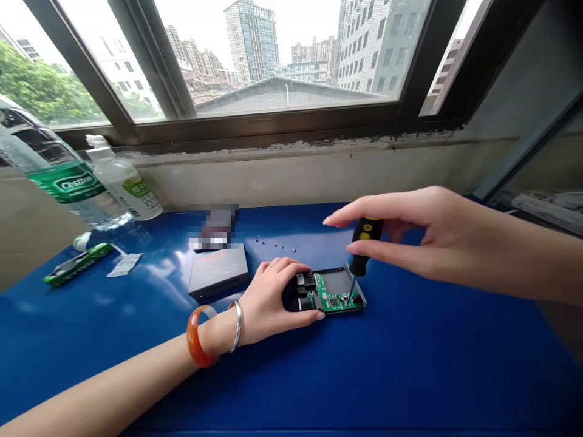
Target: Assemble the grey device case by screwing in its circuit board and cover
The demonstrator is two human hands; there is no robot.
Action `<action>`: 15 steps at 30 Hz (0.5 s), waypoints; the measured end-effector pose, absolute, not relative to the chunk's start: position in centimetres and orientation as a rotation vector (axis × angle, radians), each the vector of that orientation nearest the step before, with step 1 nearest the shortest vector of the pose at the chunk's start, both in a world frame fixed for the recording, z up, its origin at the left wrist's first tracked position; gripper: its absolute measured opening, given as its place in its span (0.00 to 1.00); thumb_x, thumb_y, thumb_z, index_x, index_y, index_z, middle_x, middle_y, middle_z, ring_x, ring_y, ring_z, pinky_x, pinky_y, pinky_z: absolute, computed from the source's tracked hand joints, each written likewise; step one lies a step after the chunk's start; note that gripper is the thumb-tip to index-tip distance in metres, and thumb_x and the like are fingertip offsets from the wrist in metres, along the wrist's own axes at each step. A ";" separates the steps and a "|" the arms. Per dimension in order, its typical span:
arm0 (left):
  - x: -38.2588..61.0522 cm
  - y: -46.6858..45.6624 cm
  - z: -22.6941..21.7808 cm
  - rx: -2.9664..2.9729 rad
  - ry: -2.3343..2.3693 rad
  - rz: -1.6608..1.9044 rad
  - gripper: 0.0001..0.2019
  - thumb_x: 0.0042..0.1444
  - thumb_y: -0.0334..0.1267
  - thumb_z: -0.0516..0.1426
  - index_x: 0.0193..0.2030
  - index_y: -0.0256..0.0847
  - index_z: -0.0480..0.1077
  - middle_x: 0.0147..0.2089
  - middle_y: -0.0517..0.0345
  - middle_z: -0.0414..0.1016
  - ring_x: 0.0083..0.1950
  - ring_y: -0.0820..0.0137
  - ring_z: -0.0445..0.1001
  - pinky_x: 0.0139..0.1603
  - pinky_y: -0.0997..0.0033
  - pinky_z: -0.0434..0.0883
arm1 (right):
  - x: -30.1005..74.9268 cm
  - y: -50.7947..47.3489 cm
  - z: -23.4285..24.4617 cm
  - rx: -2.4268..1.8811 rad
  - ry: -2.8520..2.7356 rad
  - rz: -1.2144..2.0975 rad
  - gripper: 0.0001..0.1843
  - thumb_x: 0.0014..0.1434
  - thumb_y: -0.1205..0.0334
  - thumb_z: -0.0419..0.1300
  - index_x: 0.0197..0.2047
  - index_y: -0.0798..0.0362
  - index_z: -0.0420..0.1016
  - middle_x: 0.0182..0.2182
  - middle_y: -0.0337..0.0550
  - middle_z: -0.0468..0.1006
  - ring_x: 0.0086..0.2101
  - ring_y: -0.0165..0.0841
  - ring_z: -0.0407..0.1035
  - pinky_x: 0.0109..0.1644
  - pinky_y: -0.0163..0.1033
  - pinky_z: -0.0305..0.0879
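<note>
Blue tabletop [401, 376], a green circuit board [330, 296] in its grey metal tray [339, 280]
The left hand [273, 297] presses down, fingers curved over the board's connector end, while the right hand [423, 233] spreads thumb and forefinger about a yellow-and-black screwdriver [367, 243] (whether they grip it, I cannot tell); the board looks light, stiff and brittle, best held by its edges; tiny screws [276, 247] lie farther off

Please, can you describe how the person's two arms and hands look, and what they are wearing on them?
Both forearms are bare, with no sleeves. The left hand wears a thin gold-coloured ring and, at the wrist, a wide, glossy orange-red bangle beside a slim silver bangle. The right hand shows no jewellery.
</note>
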State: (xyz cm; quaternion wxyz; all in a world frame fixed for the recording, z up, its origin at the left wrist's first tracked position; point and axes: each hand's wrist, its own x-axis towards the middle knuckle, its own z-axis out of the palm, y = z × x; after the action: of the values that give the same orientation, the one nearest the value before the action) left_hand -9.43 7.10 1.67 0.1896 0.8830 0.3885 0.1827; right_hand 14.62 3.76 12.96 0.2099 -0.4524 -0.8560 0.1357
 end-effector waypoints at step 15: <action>-9.5 7.3 1.6 2.445 1.116 0.521 0.30 0.46 0.55 0.64 0.53 0.43 0.66 0.53 0.51 0.71 0.55 0.56 0.67 0.57 0.53 0.62 | 15.4 5.0 12.9 -1.207 -2.299 0.401 0.20 0.57 0.47 0.60 0.52 0.41 0.75 0.46 0.37 0.78 0.38 0.34 0.73 0.37 0.36 0.70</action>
State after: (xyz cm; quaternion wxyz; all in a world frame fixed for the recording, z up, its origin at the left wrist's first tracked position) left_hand -9.55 7.33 1.59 0.2005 0.8750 0.3993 0.1864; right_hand 15.42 4.99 12.91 0.2541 -0.4443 -0.8463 0.1476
